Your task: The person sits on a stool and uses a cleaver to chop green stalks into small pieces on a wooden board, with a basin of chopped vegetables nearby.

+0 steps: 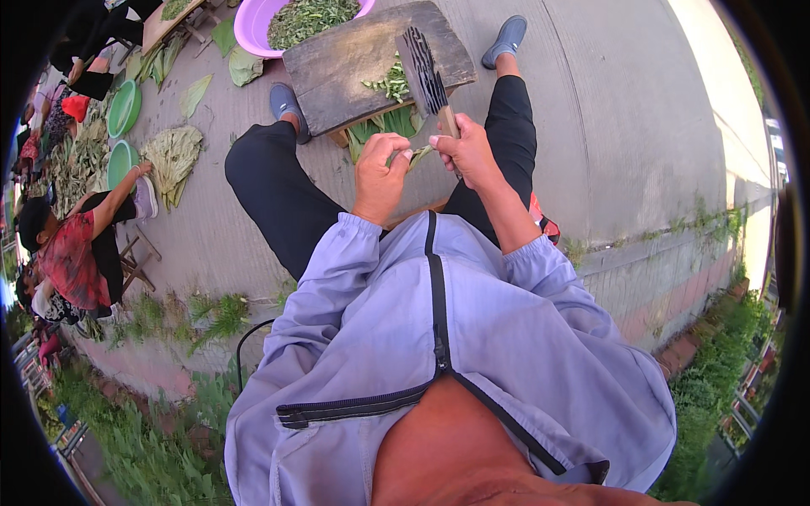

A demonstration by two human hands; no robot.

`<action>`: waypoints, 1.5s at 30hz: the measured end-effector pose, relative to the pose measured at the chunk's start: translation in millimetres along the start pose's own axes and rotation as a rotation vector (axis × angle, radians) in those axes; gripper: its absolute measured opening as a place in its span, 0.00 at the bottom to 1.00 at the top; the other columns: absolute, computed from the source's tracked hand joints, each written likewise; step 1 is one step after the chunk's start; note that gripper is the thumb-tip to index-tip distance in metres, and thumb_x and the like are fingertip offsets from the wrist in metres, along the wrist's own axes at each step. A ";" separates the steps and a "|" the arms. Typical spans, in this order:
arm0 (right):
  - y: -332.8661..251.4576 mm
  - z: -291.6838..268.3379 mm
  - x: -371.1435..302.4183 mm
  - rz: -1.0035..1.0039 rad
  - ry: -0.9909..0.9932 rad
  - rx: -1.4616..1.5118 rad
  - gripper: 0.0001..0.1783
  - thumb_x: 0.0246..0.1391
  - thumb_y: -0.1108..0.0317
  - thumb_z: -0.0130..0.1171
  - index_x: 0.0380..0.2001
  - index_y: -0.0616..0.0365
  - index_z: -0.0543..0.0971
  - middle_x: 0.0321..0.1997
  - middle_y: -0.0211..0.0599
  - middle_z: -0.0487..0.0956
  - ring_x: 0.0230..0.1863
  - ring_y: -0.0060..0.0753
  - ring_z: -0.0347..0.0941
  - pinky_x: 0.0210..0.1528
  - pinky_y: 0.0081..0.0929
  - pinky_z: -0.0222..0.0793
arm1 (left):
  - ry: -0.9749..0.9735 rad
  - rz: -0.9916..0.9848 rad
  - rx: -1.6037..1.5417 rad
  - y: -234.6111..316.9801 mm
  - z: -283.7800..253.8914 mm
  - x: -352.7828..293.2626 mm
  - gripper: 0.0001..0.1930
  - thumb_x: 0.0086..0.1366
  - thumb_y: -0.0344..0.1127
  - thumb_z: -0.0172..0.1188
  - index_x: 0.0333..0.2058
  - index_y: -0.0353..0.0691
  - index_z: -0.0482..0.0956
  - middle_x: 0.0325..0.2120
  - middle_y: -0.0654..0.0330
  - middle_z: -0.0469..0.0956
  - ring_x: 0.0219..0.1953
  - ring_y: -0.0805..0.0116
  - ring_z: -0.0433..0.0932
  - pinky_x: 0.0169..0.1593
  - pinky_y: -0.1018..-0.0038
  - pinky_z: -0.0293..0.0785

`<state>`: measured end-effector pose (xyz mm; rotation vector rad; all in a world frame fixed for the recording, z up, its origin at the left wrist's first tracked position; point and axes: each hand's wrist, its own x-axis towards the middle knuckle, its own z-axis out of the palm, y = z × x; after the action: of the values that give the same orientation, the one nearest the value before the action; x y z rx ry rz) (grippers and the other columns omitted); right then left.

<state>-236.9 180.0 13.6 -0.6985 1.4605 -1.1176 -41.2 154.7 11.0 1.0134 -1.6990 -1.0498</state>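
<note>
Both my hands meet in front of my lap, closed on a thin strip of green leaf (419, 155) stretched between them. My left hand (378, 179) pinches one end. My right hand (472, 154) pinches the other, while also gripping a cleaver (423, 72) by its wooden handle; the broad blade points away from me, with dark streaks and wet bits on its face. Just beyond stands a low wooden chopping bench (333, 80), worn and dark on top. Chopped green pieces (391, 83) lie there beside the blade. Large green leaves (384, 125) show under its near edge.
A purple basin (251, 29) of chopped greens stands past the bench. Left lie loose leaves (173, 160) and two green basins (125, 110). A co-worker in a red top (76, 261) reaches toward the nearer one. My legs flank the bench; a low wall (624, 278) runs behind me.
</note>
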 end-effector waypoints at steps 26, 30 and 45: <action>15.5 30.8 -13.0 0.030 -0.071 -0.178 0.15 0.56 0.74 0.69 0.41 0.61 0.73 0.24 0.28 0.74 0.18 0.17 0.69 0.15 0.22 0.63 | -0.289 -0.593 -0.600 -79.3 4.1 -32.0 0.04 0.71 0.30 0.65 0.40 0.37 0.81 0.35 0.64 0.83 0.36 0.76 0.81 0.42 0.74 0.81; 10.8 32.5 -17.5 0.033 -0.098 -0.219 0.15 0.56 0.74 0.69 0.40 0.60 0.72 0.23 0.27 0.73 0.18 0.17 0.69 0.15 0.21 0.63 | -0.298 -0.615 -0.615 -75.7 1.1 -31.6 0.05 0.69 0.30 0.67 0.39 0.37 0.81 0.33 0.63 0.83 0.34 0.76 0.81 0.41 0.74 0.80; -8.0 44.2 -28.8 -0.046 -0.120 -0.331 0.12 0.55 0.76 0.67 0.40 0.59 0.73 0.24 0.27 0.73 0.18 0.17 0.68 0.17 0.21 0.63 | -0.347 -0.580 -0.718 -74.4 -4.6 -23.2 0.06 0.63 0.28 0.70 0.35 0.37 0.81 0.28 0.62 0.82 0.28 0.72 0.81 0.32 0.74 0.76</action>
<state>-189.5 191.3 35.2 -1.0165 1.5484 -0.8590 -16.1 151.9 -62.9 0.8746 -1.1061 -2.1203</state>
